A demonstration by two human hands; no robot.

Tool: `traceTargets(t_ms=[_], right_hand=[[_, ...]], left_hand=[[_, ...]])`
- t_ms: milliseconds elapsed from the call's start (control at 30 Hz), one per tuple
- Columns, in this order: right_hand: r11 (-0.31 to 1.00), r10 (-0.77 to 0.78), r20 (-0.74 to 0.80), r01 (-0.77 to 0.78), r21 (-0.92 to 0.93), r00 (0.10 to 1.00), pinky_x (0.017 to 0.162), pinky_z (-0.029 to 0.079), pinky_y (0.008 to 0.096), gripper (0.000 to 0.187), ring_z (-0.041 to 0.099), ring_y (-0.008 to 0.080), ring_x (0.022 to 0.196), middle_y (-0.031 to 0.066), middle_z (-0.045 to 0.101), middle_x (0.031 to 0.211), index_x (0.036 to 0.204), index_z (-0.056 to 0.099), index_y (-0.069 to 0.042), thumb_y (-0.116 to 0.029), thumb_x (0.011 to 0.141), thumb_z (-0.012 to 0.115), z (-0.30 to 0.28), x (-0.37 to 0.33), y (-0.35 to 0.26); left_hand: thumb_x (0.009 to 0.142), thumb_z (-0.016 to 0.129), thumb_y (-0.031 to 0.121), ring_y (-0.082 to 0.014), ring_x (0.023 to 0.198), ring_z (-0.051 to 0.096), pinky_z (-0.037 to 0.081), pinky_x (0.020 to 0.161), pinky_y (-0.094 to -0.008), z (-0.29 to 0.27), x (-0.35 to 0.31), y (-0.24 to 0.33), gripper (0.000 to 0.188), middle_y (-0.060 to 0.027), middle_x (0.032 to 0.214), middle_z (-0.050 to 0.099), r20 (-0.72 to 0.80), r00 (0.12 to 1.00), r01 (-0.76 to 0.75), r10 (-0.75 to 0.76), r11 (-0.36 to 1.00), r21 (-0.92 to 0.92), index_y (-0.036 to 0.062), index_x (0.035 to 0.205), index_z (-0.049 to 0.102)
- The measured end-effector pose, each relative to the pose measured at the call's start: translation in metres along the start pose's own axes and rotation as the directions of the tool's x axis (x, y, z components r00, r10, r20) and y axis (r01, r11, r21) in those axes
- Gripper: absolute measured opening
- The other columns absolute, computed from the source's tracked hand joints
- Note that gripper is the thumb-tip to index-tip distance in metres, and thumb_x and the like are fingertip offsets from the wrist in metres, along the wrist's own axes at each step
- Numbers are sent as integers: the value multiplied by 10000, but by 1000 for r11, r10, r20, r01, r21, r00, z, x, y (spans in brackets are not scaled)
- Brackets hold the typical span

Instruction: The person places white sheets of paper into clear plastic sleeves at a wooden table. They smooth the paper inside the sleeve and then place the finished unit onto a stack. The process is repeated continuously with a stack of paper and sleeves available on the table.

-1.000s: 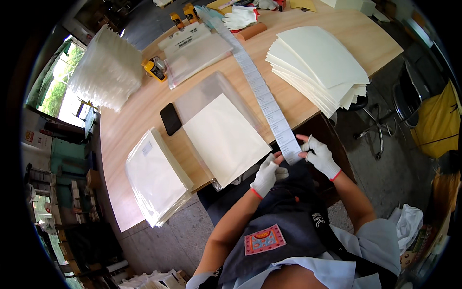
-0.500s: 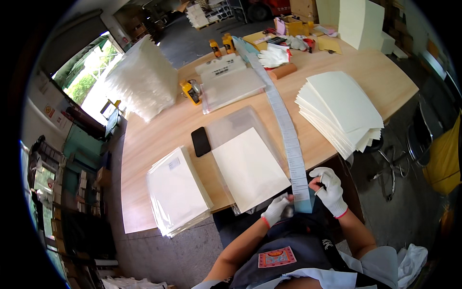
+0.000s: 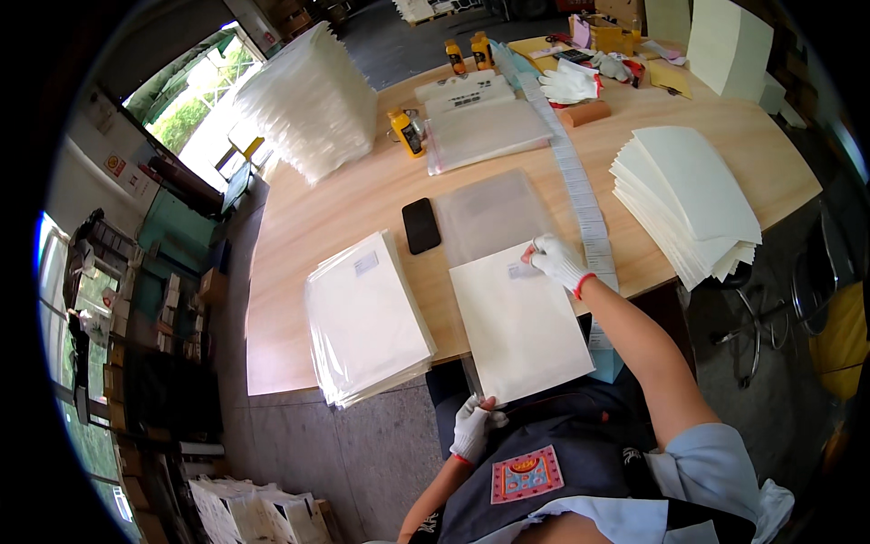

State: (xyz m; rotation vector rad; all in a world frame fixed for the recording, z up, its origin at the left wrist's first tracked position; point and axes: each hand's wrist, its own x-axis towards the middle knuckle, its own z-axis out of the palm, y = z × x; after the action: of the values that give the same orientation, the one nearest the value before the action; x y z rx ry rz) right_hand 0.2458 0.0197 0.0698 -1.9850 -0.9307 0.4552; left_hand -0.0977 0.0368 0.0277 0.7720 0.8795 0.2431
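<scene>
Cream sheet [image 3: 521,331] is lying on a clear plastic bag [image 3: 494,208], its bottom end poking past the near edge of the tabletop [image 3: 335,213]. The right hand [image 3: 561,262] is up at the sheet's far end, fingers bunched by a small pale label [image 3: 519,271]; can't tell if that grip is pinching or just pressing. The left hand [image 3: 472,429] is at the sheet's near left corner, and I can't tell if its grip is closed either. A long label strip [image 3: 580,186] runs just right of the sheet toward the tabletop's far edge.
</scene>
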Motion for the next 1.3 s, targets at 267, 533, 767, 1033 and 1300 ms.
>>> traceTargets(t_ms=[267,533,767,1033,1300], right_hand=[[930,-203,-263,101,-353,943,727,454,393,244,586,305,835,128,610,886,840,597,-78,-261,713,694,4,-8,-10],[847,360,348,-146,-512,865,553,447,354,398,600,227,609,71,621,657,826,613,-70,-459,840,529,-45,-141,0],[884,87,503,-300,359,860,512,402,205,163,493,52,609,-2,589,789,980,587,1,-112,870,547,46,-104,-15],[981,-154,374,186,-49,914,653,461,428,436,619,345,744,168,632,756,712,573,-56,-484,794,566,143,-45,-147],[774,-137,301,-87,627,944,563,438,231,162,535,76,655,18,604,799,952,546,-36,-174,869,560,29,-93,-88]], left_hand=[[874,579,166,-145,608,612,538,574,-272,5,-7,9,154,-71,766,605,62,998,-7,9,1000,-28,51,934,495],[902,518,155,-81,674,557,482,562,-218,22,-3,55,416,-37,894,582,165,952,-301,258,885,354,-18,1262,401],[872,522,58,-42,720,466,406,636,-198,-15,-48,128,310,0,805,552,90,729,-567,679,523,636,-23,1172,510],[789,448,96,-209,956,572,445,826,-291,-157,-30,178,432,-157,1149,569,-241,585,91,774,233,968,104,1217,511],[828,468,-19,-191,1098,499,432,887,-303,-156,-8,150,497,-113,1299,454,-367,332,-511,869,493,705,45,1315,390]])
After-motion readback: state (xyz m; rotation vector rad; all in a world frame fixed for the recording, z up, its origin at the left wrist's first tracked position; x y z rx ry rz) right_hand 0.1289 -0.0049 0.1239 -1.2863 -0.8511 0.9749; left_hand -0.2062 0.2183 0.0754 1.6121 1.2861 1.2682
